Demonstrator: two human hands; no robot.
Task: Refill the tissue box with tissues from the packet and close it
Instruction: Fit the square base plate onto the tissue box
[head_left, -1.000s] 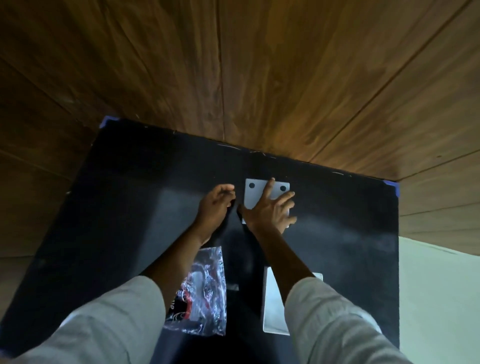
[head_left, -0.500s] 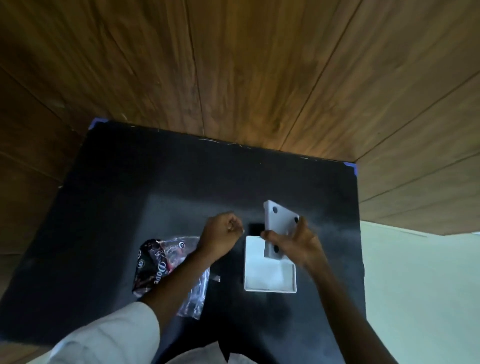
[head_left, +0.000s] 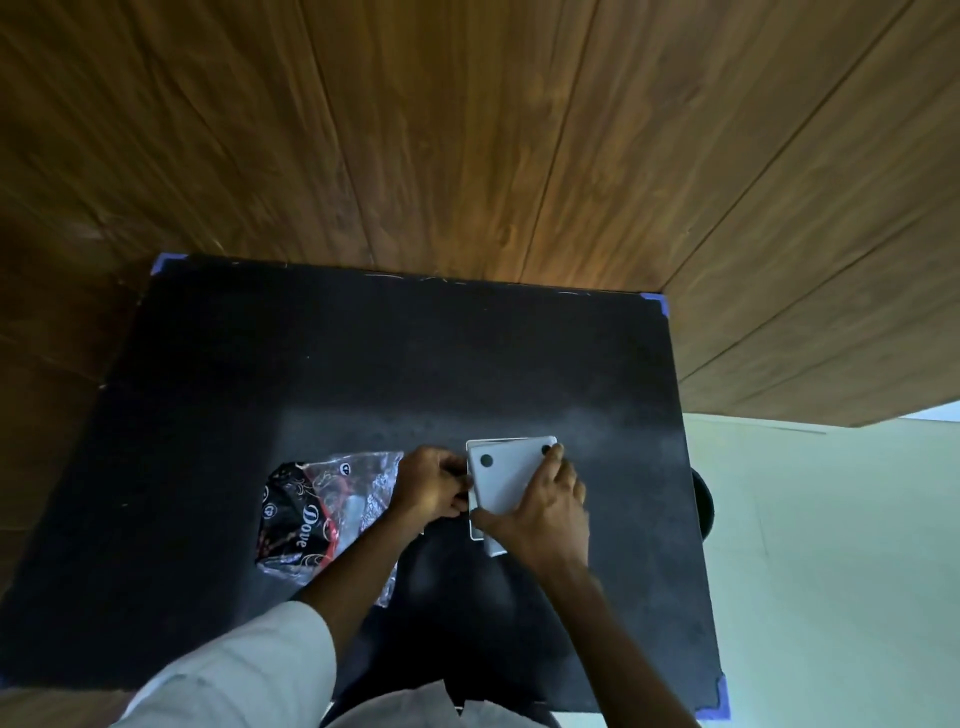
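Dark tabletop (head_left: 260, 389) fills the lower view, with wood panelling (head_left: 467, 130) behind it at twelve o'clock. Near the table's middle, slightly toward four o'clock, sits the white tissue box (head_left: 501, 480), its flat side with two black dots facing up. The right hand (head_left: 543, 506) lies spread over it, fingers gripping its edges. The left hand (head_left: 434, 486) pinches the box's left edge, fingers curled. At nine o'clock from the box lies the crumpled plastic packet (head_left: 311, 509).
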